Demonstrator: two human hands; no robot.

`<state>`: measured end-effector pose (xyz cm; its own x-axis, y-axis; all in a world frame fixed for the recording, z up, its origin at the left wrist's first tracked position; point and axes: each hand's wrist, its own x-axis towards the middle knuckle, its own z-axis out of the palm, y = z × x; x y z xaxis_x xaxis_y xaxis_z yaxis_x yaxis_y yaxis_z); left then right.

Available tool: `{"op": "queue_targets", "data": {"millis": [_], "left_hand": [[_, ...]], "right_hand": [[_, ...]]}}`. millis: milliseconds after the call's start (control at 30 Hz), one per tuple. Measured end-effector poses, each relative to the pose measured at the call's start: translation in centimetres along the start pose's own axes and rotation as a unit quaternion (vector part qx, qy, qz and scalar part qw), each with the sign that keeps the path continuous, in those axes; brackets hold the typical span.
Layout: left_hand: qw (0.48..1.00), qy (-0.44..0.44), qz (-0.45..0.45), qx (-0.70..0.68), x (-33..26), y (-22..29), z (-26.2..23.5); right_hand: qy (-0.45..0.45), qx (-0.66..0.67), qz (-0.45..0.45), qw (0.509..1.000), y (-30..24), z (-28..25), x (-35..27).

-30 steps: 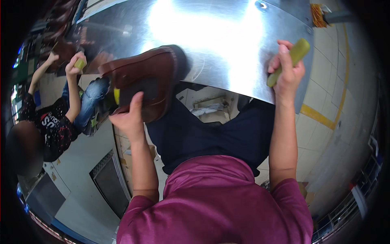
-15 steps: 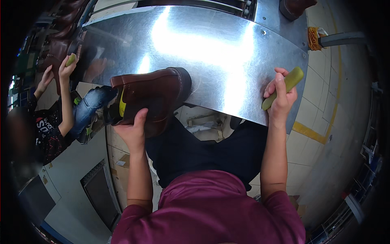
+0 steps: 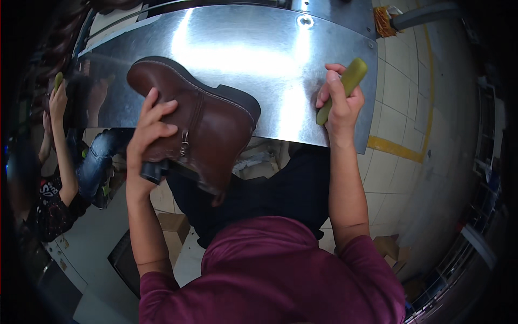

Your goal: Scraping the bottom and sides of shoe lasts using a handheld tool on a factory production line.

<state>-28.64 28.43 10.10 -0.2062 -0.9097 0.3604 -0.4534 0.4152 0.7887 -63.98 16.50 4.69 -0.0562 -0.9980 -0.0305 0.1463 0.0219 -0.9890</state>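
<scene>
A brown leather ankle boot (image 3: pixel 221 121) with a dark sole and a side zip lies tilted over the near edge of the shiny metal table (image 3: pixel 237 59). Its toe points to the far left, and its sole faces away from me. My left hand (image 3: pixel 152 127) grips it, fingers spread over the upper beside the zip; the thumb is mostly hidden. Below that hand, a black piece (image 3: pixel 154 171) sticks out by the boot. At the table's right end my right hand (image 3: pixel 344 105) is closed round a smooth olive-green oblong bar (image 3: pixel 354 76), held slanted.
At the left a co-worker's hand (image 3: pixel 58 102) holds a similar green bar (image 3: pixel 58 81). More brown boots hang or stand dimly at the far left. A grey bar with an orange wrapping (image 3: pixel 384 21) juts in beyond the table's right corner. Cardboard boxes (image 3: pixel 391 251) sit on the floor.
My left hand has turned the boot over, so the toe and zip now show, and its grip has moved onto the upper. The right hand still holds the green bar. The whole view has shifted.
</scene>
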Motion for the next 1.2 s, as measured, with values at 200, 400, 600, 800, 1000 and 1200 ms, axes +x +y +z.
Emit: {"op": "queue_targets", "data": {"millis": [200,400,600,800,1000,1200], "left_hand": [[0.999,0.040,-0.012,0.024,-1.0,-0.3,1.8],[0.995,0.036,0.003,0.095,0.9,-0.2,2.1],[0.997,0.062,-0.021,0.039,1.8,0.0,3.0],[0.996,0.088,-0.018,0.022,1.4,-0.5,3.3],[0.996,0.092,0.000,0.004,1.4,-1.0,3.0],[0.996,0.066,0.061,0.002,2.2,-2.1,2.8]], "right_hand": [[-0.101,-0.075,0.053,0.991,-2.1,2.3,-0.7],[-0.164,0.125,0.098,0.974,-3.9,7.1,-1.2],[-0.142,0.258,0.048,0.954,-4.7,9.7,-1.1],[-0.208,0.104,-0.078,0.970,-4.0,11.1,-1.3],[-0.251,-0.048,-0.196,0.947,-4.6,13.0,-0.7],[-0.261,-0.087,-0.150,0.950,-5.2,13.9,0.1]]}}
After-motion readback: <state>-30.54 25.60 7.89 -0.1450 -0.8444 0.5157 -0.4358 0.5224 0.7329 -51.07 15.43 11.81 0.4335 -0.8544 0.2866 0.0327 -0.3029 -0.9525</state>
